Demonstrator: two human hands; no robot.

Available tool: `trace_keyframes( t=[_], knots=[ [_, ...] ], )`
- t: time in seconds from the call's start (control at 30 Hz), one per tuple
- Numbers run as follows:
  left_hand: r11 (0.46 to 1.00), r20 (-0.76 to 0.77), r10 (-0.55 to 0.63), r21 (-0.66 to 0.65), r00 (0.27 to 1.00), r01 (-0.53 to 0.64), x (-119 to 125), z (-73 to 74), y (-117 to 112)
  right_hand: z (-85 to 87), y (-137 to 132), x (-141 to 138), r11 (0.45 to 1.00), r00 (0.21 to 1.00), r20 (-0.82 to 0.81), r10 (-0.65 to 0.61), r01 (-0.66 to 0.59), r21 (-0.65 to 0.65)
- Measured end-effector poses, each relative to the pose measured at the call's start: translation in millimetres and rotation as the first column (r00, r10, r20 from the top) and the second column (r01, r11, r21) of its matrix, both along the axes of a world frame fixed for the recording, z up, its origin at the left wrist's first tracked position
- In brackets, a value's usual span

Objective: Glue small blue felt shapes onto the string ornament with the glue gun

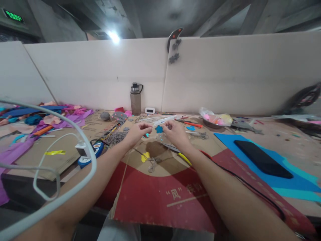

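Observation:
Both my arms reach out over a brown and red cardboard sheet (160,197) that covers the desk. My left hand (138,131) is curled, its fingertips pinched on something small that I cannot make out. My right hand (175,132) is curled too, pinching near a small blue flower-shaped cutout (158,129) that lies between the two hands. A pale, clear stick (164,120) lies just beyond the fingertips. A yellow cutout (144,156) and grey scraps (152,164) lie on the cardboard nearer to me.
A grey water bottle (135,99) and a small white clock (149,110) stand by the white partition. Purple and pink scraps (50,117) pile up at left. A black pad (262,158) lies on blue sheet (298,182) at right. White cable (62,160) loops at lower left.

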State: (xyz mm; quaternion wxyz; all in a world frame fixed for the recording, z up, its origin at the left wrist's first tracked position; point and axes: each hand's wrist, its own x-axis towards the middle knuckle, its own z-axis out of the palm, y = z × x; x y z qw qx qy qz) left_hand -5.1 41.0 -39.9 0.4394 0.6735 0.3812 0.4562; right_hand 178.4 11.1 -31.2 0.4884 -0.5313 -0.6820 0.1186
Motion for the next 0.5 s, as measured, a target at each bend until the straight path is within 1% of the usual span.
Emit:
trace_keyframes(
  t=[0.03, 0.17, 0.27, 0.37, 0.43, 0.5],
  knots=[
    [0.999, 0.004, 0.035, -0.006, 0.999, -0.035, -1, -1.1, 1, -0.4, 1, 1, 1.0, 1.0, -0.003, -0.011, 0.011, 0.001],
    [0.995, 0.025, 0.101, 0.001, 0.995, -0.101, -4, -3.2, 4, -4.8, 4, 2, 1.0, 1.0, 0.006, -0.011, 0.011, -0.006],
    [0.985, 0.0, 0.143, 0.096, 0.99, -0.142, -6, -5.2, 6, -8.9, 8, 2, 1.0, 1.0, 0.013, -0.01, 0.01, -0.011],
    [0.953, -0.088, 0.227, 0.224, 0.97, -0.203, -7, -9.0, 9, -11.4, 10, 3, 1.0, 1.0, 0.001, 0.011, -0.011, -0.028],
    [0.941, -0.116, 0.262, 0.251, 0.958, -0.227, -7, -9.9, 10, -11.5, 12, 4, 0.999, 0.999, -0.005, 0.033, -0.033, -0.038],
    [0.931, -0.161, 0.296, 0.27, 0.942, -0.246, -6, -6.8, 10, -10.3, 12, 5, 0.999, 0.999, -0.001, 0.039, -0.039, -0.036]
  ],
)
